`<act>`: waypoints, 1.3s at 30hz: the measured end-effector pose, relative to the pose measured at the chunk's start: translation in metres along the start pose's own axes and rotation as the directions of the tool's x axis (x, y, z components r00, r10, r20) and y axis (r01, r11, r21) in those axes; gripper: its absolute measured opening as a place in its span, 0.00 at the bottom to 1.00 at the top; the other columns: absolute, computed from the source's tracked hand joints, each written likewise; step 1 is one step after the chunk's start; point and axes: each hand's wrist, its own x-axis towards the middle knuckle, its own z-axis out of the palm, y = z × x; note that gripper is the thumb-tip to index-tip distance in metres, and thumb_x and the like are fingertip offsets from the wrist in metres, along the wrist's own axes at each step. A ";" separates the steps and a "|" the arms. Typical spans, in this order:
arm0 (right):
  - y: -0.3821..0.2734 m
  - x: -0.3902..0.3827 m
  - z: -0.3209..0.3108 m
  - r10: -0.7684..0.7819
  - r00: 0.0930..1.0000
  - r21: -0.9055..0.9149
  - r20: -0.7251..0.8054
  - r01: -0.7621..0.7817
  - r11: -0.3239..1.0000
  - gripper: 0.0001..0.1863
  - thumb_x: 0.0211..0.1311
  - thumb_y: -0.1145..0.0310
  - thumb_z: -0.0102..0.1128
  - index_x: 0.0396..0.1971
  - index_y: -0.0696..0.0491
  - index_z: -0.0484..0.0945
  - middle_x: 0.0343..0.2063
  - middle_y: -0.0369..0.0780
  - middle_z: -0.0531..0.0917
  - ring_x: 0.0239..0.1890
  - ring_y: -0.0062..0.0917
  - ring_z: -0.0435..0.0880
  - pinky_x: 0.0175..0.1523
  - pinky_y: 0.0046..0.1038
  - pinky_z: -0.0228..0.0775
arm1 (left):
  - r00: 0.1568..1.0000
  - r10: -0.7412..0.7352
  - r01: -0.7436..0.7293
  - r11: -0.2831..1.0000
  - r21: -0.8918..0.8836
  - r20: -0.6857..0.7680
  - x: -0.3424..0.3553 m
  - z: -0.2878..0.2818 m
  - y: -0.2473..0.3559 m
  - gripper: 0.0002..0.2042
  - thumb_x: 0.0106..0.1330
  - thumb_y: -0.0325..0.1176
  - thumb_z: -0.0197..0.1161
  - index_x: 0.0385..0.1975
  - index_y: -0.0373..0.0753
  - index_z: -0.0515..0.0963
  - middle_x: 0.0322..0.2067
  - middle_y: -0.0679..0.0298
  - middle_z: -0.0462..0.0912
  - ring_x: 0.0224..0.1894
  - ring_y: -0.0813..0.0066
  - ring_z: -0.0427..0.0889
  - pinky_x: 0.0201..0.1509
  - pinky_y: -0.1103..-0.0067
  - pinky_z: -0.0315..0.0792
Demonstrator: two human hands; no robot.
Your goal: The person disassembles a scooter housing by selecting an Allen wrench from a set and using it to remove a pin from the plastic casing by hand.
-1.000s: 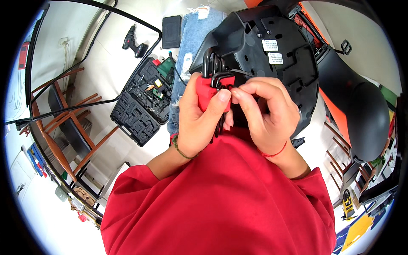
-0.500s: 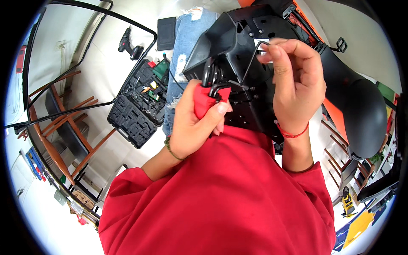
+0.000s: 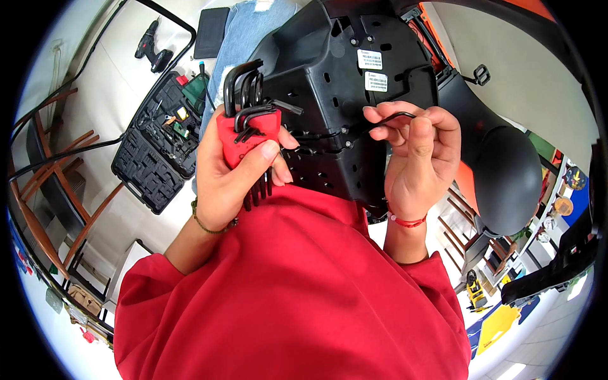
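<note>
My left hand (image 3: 231, 174) is closed around a red holder (image 3: 235, 140) that carries several black hex keys (image 3: 249, 88) of different sizes. Their bent ends stick up above the holder, and some long ends show below my fingers. In my right hand (image 3: 419, 142), thumb and fingers pinch a single black hex key (image 3: 400, 115) near its bend. Its long arm points left across a black plastic housing (image 3: 304, 98), where it is hard to make out against the dark surface. The housing has slots, screws and two white labels (image 3: 373, 81).
An open black tool case (image 3: 158, 171) lies on the floor at left, with a cordless drill (image 3: 152, 47) beyond it. A black seat (image 3: 510, 171) and a pedal (image 3: 481, 75) are at right. Wooden chairs (image 3: 60, 177) and a black tube frame (image 3: 183, 22) border the left side.
The view has shifted, so the surroundings sit further left. My right hand has lowered with the hex key, whose long arm has swung leftward. My left hand still grips the red holder, now more exposed.
</note>
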 end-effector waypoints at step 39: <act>0.005 -0.014 -0.003 -0.162 0.948 -0.240 0.275 0.230 0.943 0.07 0.67 0.80 0.50 0.43 0.65 0.72 0.41 0.57 0.81 0.42 0.38 0.84 0.46 0.31 0.79 | 0.926 -0.255 0.242 0.967 -0.080 -0.280 0.004 -0.096 -0.037 0.17 0.69 0.31 0.54 0.54 0.30 0.68 0.46 0.52 0.79 0.45 0.65 0.81 0.48 0.71 0.77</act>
